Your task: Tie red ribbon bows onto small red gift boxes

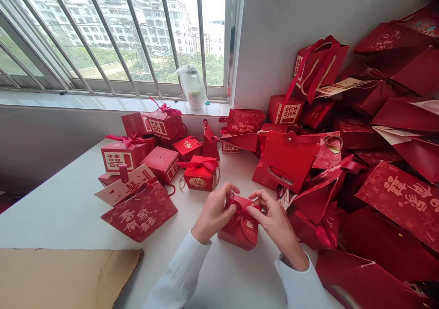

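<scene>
A small red gift box (238,229) sits near the front edge of the white surface (65,213), between my hands, with a red ribbon (243,211) gathered on top. My left hand (214,213) is at the box's left side, its fingers (230,191) drawn narrow and pinching the ribbon. My right hand (274,222) faces it from the right, its fingers (255,199) just as narrow on the ribbon. Just beyond my left hand, a red box with a ribbon and gold cord (200,174) stands among other red gift boxes (161,162) toward the back edge. A flat red bag with gold characters (140,210) lies nearer the left, and a brown cardboard sheet (65,277) covers the front left corner. A heap of red paper bags (394,194) fills the right side. Behind the surface, a plastic bag (192,87) stands on the windowsill (103,101) under a barred window (120,34).
</scene>
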The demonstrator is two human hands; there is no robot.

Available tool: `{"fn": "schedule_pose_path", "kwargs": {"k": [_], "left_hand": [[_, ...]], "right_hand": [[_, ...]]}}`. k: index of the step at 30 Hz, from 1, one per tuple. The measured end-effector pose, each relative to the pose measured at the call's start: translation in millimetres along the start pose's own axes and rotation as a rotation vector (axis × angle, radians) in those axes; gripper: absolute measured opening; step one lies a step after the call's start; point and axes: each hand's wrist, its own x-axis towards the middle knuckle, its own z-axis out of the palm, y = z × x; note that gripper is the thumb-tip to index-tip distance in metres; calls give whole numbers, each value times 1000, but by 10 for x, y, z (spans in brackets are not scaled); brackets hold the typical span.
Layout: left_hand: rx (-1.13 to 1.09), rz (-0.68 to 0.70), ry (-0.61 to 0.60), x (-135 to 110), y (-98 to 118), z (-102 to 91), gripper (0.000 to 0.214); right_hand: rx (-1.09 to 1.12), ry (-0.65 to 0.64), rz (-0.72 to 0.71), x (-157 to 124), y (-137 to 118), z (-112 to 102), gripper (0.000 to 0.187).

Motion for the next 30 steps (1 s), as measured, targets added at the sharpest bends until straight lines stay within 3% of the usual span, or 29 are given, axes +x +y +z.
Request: {"fn": "schedule_pose_path", "kwargs": {"k": [8, 16, 21, 27, 30], "left_hand": [[-98, -93, 148, -38, 15, 161, 19], [264, 11, 191, -87, -60, 216, 15], [285, -12, 208, -148, -45, 194, 17], [314, -44, 232, -167, -37, 184, 15], [345, -34, 255, -153, -49, 216, 18]], "right_hand": [[-38, 22, -5, -16, 8, 17, 19], [29, 64, -11, -12, 93, 41, 26], [-6, 74, -19, -57, 24, 42, 27], [-189, 266, -70, -241, -4, 3, 45], [-241, 305, -98, -349, 14, 16, 42]]}}
